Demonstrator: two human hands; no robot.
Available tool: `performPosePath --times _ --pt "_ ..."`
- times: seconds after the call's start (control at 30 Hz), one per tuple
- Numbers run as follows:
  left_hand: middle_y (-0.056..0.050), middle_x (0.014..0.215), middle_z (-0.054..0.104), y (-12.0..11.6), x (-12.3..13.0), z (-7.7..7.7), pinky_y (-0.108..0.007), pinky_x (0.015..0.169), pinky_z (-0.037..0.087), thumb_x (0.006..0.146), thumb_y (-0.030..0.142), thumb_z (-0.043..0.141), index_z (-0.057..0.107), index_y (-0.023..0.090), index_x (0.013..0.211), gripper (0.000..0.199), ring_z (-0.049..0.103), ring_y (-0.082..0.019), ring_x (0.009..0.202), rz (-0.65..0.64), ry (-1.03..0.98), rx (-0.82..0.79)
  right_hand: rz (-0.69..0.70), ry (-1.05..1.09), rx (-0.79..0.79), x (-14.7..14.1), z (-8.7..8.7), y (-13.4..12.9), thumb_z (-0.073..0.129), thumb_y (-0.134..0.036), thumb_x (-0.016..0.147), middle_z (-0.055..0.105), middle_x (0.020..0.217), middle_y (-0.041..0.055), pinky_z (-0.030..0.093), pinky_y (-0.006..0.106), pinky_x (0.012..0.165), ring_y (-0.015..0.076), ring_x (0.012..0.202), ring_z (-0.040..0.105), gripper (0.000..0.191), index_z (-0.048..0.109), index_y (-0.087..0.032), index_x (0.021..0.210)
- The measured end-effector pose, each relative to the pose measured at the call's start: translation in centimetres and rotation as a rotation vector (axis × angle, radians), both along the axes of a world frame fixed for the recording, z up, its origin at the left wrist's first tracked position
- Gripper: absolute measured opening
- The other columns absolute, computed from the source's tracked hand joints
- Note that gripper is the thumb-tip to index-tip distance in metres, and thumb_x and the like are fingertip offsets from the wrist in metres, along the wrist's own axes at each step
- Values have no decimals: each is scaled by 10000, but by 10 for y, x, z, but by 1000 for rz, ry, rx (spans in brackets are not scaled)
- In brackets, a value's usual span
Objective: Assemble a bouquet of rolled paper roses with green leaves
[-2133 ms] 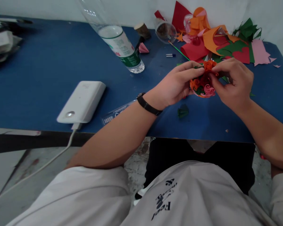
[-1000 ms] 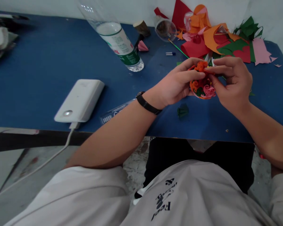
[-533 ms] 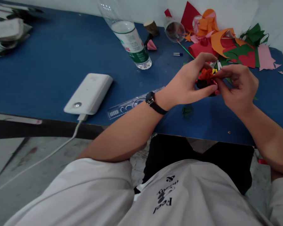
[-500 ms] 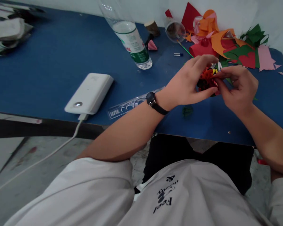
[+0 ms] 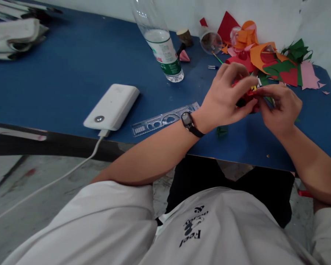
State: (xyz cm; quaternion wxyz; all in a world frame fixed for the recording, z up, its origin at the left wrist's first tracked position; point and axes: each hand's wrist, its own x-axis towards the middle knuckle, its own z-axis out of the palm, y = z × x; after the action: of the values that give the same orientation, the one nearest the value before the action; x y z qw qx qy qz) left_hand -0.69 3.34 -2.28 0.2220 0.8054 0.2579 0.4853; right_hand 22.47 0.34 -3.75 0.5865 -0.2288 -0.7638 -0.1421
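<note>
A small red and black piece with a bit of yellow [image 5: 248, 96] is between my hands, mostly covered by fingers. My left hand [image 5: 224, 97], with a black watch on its wrist, curls over it, thumb below and fingers above. From the other side, my right hand [image 5: 284, 106] pinches the piece's right edge between thumb and forefinger; exactly what lies in the pinch is hidden. Under my left wrist lies a clear plastic ruler [image 5: 147, 127]. A dark green folded scrap [image 5: 222, 131] rests on the blue table [image 5: 71, 73] below my left hand.
Coloured paper scraps [image 5: 289, 71] pile up behind my hands, beside a clear cup on its side [image 5: 209, 42]. A water bottle [image 5: 165, 55], a wooden block [image 5: 185, 37] and a pink paper cone [image 5: 184, 56] stand left of them. A cable [image 5: 71, 173] runs from the white power bank [image 5: 113, 106].
The view has shifted slightly, so the table things sit further right. My left fingers have curled further over the red piece. The right hand keeps its pinch.
</note>
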Motion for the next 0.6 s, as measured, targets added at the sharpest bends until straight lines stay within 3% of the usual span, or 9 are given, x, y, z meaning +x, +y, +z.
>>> performPosePath --times 0.1,0.2,0.27,0.4,0.6 --pt "-151 1439 740 -8 7 0 -589 1272 571 867 555 1042 756 277 1350 627 689 -423 1497 -108 -191 -273 7 117 -76 -4 -3 -3 777 -452 1185 896 1136 22 814 374 765 225 896 914 172 800 -389 1344" --pt "-81 1234 771 -21 14 -2 -458 1069 673 908 513 1025 703 262 1341 595 805 -300 1213 -283 -262 -620 40 198 -154 -10 -6 -7 792 -492 1171 895 1161 24 834 381 791 231 914 928 179 813 -383 1311" --pt "-42 1129 773 -27 17 -2 -401 971 682 921 435 1013 696 240 1278 516 811 -226 1042 -352 -322 -760 59 241 -180 -13 -8 -10 807 -529 1159 900 1149 14 832 383 765 236 906 933 192 811 -387 1289" --pt "-7 1050 781 -29 21 1 -326 934 662 886 303 1024 724 216 1154 411 785 -163 967 -302 -402 -774 67 321 -239 -20 -7 -12 848 -598 1140 911 1109 6 834 388 780 240 915 936 236 792 -403 1260" --pt "-3 1048 802 -20 20 -1 -365 942 697 912 313 1026 722 245 1147 391 844 -208 1014 -222 -489 -767 121 324 -260 -18 -6 -9 895 -653 1107 913 1114 -4 844 434 861 251 964 938 298 800 -408 1248"
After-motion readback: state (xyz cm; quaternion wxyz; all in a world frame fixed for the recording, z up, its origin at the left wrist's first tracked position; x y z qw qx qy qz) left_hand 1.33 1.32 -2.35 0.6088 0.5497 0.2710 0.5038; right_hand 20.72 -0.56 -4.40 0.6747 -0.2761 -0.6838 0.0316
